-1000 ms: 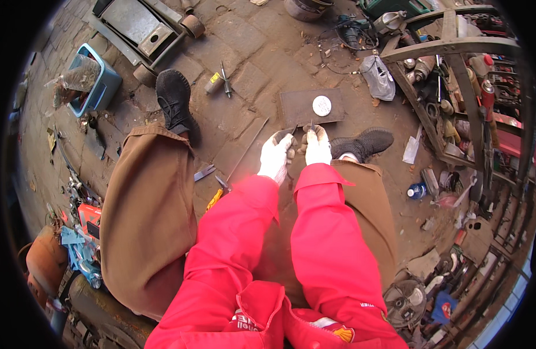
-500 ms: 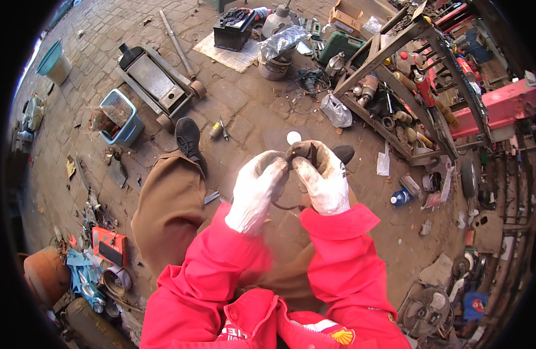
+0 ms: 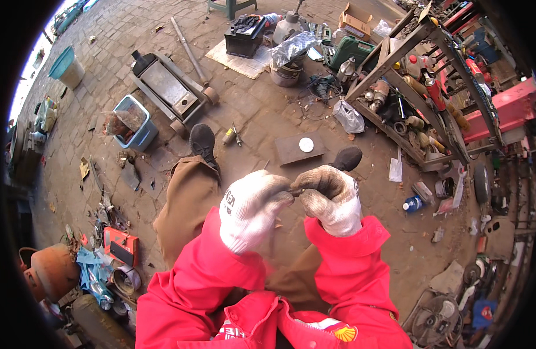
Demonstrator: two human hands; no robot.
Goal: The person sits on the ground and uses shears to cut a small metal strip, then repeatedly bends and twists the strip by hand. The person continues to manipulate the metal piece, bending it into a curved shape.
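In soiled white knitted gloves, my left hand (image 3: 250, 206) and my right hand (image 3: 333, 198) meet in front of me, fingers pinched. Between the fingertips runs a small, thin dark piece (image 3: 296, 192); most of it is covered and its kind cannot be told. Beyond the hands a dark rectangular slab (image 3: 287, 153) lies on the ground between my shoes, with a white round disc (image 3: 306, 144) on top. A small yellowish can (image 3: 229, 136) and a slim pointed tool (image 3: 237, 137) lie beside my left shoe (image 3: 202, 142).
Ahead to the left is a floor jack (image 3: 170, 90) near a blue tub (image 3: 135, 122). A battery (image 3: 244, 38) stands farther off. To the right, a metal frame (image 3: 396, 67) holds bottles and parts. Clay pots (image 3: 55, 270) and a red box (image 3: 121, 247) sit at left.
Both hands have come lower, toward me, uncovering more of the slab. The dark piece is now more covered by the fingers. The whole view has shifted slightly.
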